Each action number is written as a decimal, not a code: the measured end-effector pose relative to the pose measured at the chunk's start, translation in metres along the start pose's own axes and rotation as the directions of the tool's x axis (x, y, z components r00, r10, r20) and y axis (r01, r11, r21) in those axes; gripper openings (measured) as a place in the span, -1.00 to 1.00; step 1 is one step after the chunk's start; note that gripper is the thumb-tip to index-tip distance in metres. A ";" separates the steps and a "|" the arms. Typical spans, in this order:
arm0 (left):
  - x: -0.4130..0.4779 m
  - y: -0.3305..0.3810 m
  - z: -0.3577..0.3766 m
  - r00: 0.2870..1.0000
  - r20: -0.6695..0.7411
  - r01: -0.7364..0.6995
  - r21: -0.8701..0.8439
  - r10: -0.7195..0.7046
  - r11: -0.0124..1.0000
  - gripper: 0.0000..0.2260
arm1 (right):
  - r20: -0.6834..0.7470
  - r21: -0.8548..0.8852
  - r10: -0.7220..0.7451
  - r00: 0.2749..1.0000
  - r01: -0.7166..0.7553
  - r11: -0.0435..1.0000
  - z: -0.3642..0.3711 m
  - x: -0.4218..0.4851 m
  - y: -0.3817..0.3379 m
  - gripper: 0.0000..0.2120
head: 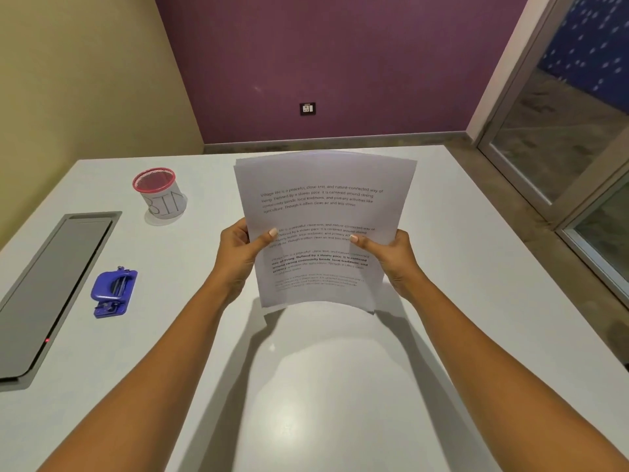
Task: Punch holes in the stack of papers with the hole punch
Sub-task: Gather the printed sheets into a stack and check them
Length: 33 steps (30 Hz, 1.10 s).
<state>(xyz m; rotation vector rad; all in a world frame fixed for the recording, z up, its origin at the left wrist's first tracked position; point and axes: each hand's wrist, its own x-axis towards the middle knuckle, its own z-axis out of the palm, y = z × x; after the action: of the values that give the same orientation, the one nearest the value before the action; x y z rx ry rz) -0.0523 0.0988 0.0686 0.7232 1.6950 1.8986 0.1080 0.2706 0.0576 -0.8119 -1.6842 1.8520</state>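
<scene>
Stack of papers (323, 199): several white sheets held together, lifted off the white table (340, 386), printed face toward the camera.
Stack, place: to the right of the hole punch (115, 294) and well apart from it, touching neither it nor the tabletop.
Stack, look: four short blocks of black text run down the top sheet, and part of the third block is in bold. The sheets are not squared, so staggered edges show along the top and at the lower right corner. The bottom edge bows upward in the middle, and the stack leans slightly left.
Left hand (238, 257): grips the stack's left edge about halfway up, thumb (265, 238) lying across the front and the fingers curled behind, out of sight.
Right hand (394, 257): grips the right edge at about the same height, thumb (366, 245) on the front and fingers hidden behind the paper.
Hole punch, look: blue plastic with metal parts showing, lying flat on the table with nothing touching it.
Red-rimmed cup (162, 194): stands upright beyond the hole punch, a little to its right, with a white band hand-lettered "BIN".
Grey panel (51, 284): a long recessed strip in the tabletop just left of the hole punch, with a small red light near its near end.
Wall socket (307, 108): on the purple wall, far beyond the hole punch and to its right.
</scene>
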 end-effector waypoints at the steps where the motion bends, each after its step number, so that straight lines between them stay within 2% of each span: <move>1: 0.001 0.001 0.000 1.000 -0.007 -0.012 -0.007 0.012 1.000 -0.80 | -0.001 0.013 -0.008 1.000 0.008 1.000 0.000 0.000 -0.002 -0.79; 7: -0.004 -0.010 -0.004 1.000 -0.006 0.011 0.000 -0.011 1.000 -0.75 | 0.013 -0.005 0.009 1.000 -0.009 1.000 -0.002 -0.005 0.001 -0.75; 11: -0.009 -0.021 0.004 0.998 -0.017 0.064 0.015 -0.063 0.998 -0.81 | -0.013 -0.008 0.042 0.999 -0.042 0.999 0.005 -0.009 0.007 -0.77; 19: -0.003 -0.006 0.000 0.999 -0.033 0.003 0.021 -0.002 1.000 -0.80 | -0.034 0.008 -0.020 0.999 0.021 1.000 0.011 -0.004 -0.011 -0.79; 27: -0.013 -0.027 -0.003 0.993 -0.024 0.115 0.059 -0.114 0.992 -0.85 | -0.029 -0.051 0.039 0.999 -0.040 0.998 0.009 -0.009 0.006 -0.80; 33: -0.010 -0.016 -0.004 0.998 -0.035 0.059 0.066 -0.057 0.996 -0.81 | -0.027 -0.028 0.005 1.000 -0.006 1.000 0.009 -0.005 -0.005 -0.82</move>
<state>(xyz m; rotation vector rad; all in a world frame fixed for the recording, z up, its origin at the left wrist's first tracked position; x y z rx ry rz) -0.0477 0.0905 0.0518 0.6640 1.7881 1.8308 0.1049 0.2613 0.0636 -0.8504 -1.6963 1.8165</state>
